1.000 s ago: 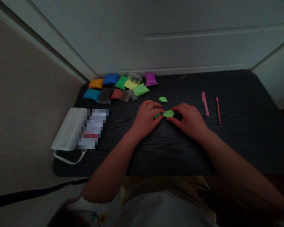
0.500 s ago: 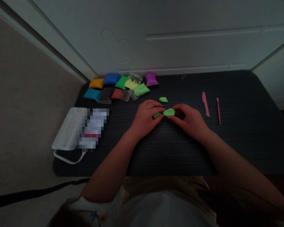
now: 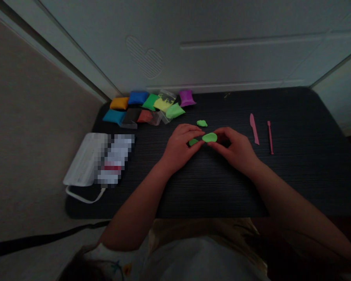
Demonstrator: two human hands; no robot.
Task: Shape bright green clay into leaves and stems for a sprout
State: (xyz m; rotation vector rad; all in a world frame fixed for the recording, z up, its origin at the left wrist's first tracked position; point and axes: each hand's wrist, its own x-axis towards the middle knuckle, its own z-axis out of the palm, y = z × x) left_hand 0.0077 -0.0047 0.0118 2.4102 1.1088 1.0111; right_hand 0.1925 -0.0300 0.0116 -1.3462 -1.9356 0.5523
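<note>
green clay [image 3: 210, 137], a flattened oval, sits between the hands over the table [image 3: 210, 187]; long axis left to right, one end toward each hand. left hand [image 3: 179, 146] and right hand [image 3: 237, 147] pinch opposite edges, thumb against forefinger. small lump [image 3: 202, 123] lies beyond.

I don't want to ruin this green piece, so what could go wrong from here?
The green oval looks flat, so the left hand and right hand pinching it might dent or stretch it. The green bit inside the left hand's curl, possibly part of the same piece, could get squashed. The loose green lump just beyond both hands might be knocked.
</note>
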